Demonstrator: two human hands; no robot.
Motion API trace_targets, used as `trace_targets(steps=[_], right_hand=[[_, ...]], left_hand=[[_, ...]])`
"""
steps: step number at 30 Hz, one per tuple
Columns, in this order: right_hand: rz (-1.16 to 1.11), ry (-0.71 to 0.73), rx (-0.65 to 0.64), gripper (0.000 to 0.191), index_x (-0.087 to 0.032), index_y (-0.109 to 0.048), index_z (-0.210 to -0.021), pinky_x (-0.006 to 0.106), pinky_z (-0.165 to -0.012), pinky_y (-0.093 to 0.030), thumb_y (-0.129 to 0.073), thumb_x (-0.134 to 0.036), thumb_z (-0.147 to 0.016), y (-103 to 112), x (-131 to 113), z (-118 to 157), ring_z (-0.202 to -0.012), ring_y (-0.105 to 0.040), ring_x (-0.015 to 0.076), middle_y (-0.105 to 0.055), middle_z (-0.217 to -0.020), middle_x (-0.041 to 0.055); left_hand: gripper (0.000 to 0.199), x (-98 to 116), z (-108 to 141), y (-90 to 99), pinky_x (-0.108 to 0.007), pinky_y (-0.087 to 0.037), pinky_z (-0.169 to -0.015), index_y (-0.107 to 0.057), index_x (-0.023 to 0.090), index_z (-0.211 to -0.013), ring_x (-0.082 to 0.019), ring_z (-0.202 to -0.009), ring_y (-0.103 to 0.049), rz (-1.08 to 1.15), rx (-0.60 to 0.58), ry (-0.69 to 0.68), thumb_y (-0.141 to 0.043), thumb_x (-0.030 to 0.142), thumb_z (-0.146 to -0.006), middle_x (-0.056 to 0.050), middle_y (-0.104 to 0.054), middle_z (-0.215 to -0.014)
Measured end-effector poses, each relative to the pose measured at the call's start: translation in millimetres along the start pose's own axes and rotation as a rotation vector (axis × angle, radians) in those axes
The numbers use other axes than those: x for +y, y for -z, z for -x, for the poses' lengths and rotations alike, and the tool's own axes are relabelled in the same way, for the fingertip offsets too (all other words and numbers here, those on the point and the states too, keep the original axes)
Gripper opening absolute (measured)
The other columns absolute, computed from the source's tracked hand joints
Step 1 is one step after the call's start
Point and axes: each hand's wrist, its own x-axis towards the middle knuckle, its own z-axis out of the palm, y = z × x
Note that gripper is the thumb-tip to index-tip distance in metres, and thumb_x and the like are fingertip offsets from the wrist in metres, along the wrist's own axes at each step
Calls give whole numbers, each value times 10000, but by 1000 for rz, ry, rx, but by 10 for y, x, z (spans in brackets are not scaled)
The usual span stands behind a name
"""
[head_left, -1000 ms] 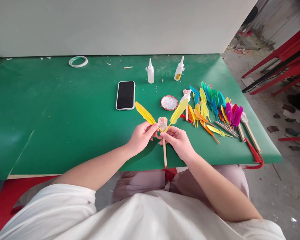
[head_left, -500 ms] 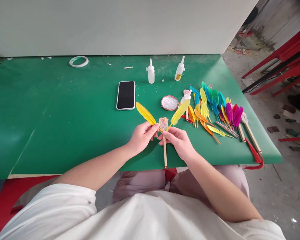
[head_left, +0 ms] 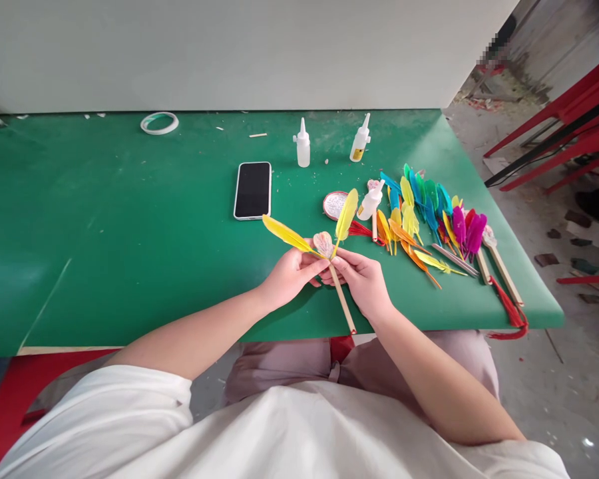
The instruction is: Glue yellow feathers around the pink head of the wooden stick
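wand, a handle topped by a heart, is held by the middle of the desk's near edge, its handle slanting so that the lower end meets that edge in view. left hand has thumb and fingers clamped on the wand at the heart's base, beside a yellow feather pointing toward the left edge. right hand has thumb and fingers clamped just below the heart, where a second yellow feather points toward the far edge. whether the feathers are fixed, i cannot tell.

by the near right corner lie two more wands, with a red tassel hanging past the near edge. farther in come thin sticks and a pile of loose feathers, along the right edge. past the hands are a disc, a tilted bottle and a phone. two upright bottles and a tape roll sit near the far edge.
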Motion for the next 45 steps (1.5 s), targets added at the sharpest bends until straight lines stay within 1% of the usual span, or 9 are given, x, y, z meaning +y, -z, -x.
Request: trace_targets(steps=[3, 5, 8, 11, 14, 19, 23, 33, 45], right_hand=[[74, 35, -16, 379, -204, -623, -1037, 312, -589, -559, -534, -465, -778, -5, 11, 16, -559, -639, 161, -657, -613, 1], [135, 75, 28, 364, -207, -622, -1009, 282, -551, -543, -502, -476, -795, -6, 15, 26, -536, -623, 147, -640, -594, -4], [200, 165, 132, 282, -200, -625, -875, 214, -472, -489, -516, -448, -798, -1, 11, 32, -472, -563, 100, -597, -546, -23], [169, 204, 175, 225, -189, -584, -780, 183, -431, -453, -577, -414, -764, 5, -4, 25, -441, -516, 71, -567, -538, -41], [121, 195, 174, 220, -185, -561, -766, 190, -466, -482, -631, -389, -722, 6, -13, 18, -476, -538, 75, -570, -573, -44], [88, 182, 167, 209, -181, -562, -750, 216, -533, -520, -648, -368, -710, 13, 9, 18, -544, -582, 97, -597, -635, -28], [92, 169, 141, 203, -189, -574, -769, 226, -530, -519, -649, -367, -710, 16, 19, 18, -552, -587, 107, -613, -671, -20], [64, 169, 123, 186, -196, -574, -771, 233, -539, -533, -662, -344, -701, -5, 14, 21, -561, -601, 112, -622, -683, -24], [104, 152, 122, 214, -199, -561, -759, 277, -545, -547, -652, -384, -700, -6, 10, 36, -557, -612, 137, -635, -693, -5]], left_hand=[[366, -1, -1, 4, -217, -493, -568, -533, 140, -1027, -142, -705, -604, 50, 58, -20, -607, 389, -770, -31, -630, -785], [343, 1, 3, 5, -213, -483, -582, -552, 136, -1009, -148, -738, -605, 76, 70, -18, -604, 380, -774, -42, -641, -813], [307, 10, 7, -3, -219, -475, -635, -584, 129, -957, -133, -729, -596, 98, 78, -17, -626, 359, -757, -31, -643, -791], [252, 19, 9, -19, -218, -467, -685, -612, 127, -884, -109, -707, -580, 106, 61, -22, -639, 336, -746, -10, -635, -755], [260, 22, 15, -33, -240, -480, -709, -613, 126, -888, -126, -737, -597, 133, 19, 0, -643, 337, -741, -18, -644, -787], [363, 28, 34, -59, -310, -528, -711, -563, 114, -1007, -168, -747, -642, 269, -58, 92, -673, 306, -719, -56, -663, -858], [348, 36, 36, -72, -302, -543, -719, -568, 98, -989, -166, -751, -650, 309, -50, 90, -695, 244, -700, -64, -671, -858], [320, 51, 31, -79, -272, -548, -698, -572, 92, -935, -157, -725, -653, 316, -18, 81, -703, 245, -687, -43, -673, -796], [353, 57, 44, -83, -322, -538, -734, -576, 96, -931, -177, -750, -649, 291, -6, 103, -719, 284, -669, -53, -671, -812]])
